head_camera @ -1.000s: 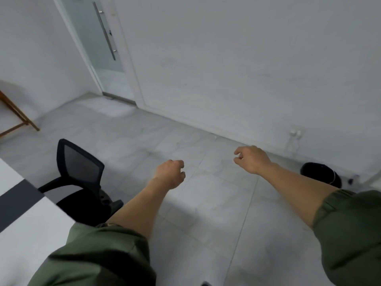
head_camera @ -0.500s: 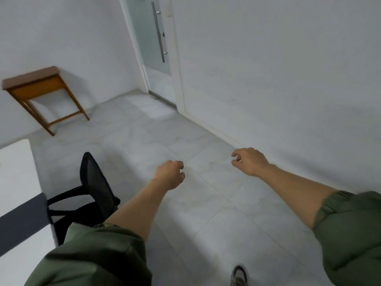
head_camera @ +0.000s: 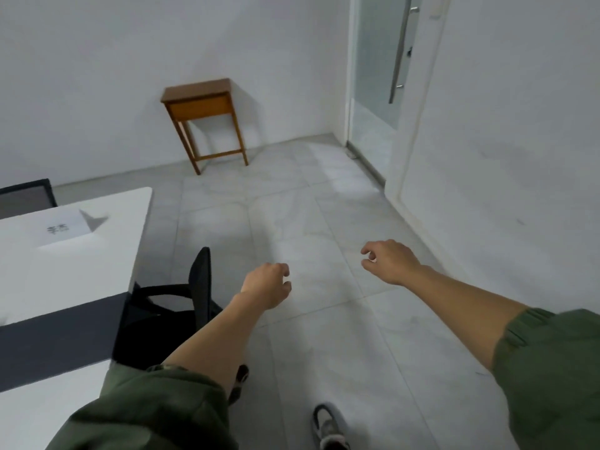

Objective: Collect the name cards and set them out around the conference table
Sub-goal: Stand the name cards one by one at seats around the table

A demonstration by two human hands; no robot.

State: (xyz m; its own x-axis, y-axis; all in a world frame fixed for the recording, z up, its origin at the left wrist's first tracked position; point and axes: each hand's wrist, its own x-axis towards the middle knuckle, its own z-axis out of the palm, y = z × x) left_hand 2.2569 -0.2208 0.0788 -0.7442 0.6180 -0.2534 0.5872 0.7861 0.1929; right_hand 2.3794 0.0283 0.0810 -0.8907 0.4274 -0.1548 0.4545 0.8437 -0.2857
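Observation:
A white folded name card (head_camera: 65, 229) with dark characters stands on the white conference table (head_camera: 81, 274) at the left, near the table's far end. My left hand (head_camera: 267, 289) hangs over the floor to the right of the table, fingers loosely curled, holding nothing. My right hand (head_camera: 391, 262) is out in front at the right, also loosely curled and empty. Both hands are well apart from the card.
A black office chair (head_camera: 181, 306) is tucked at the table's right side, another chair back (head_camera: 26, 196) at the far left. A small wooden side table (head_camera: 203, 115) stands by the back wall. A glass door (head_camera: 380, 69) is at the right. My shoe (head_camera: 328, 425) is on the tiled floor.
The view has swung left: the wooden table and door moved right, the conference table's end and its name card came into view. Both hands stay empty in front.

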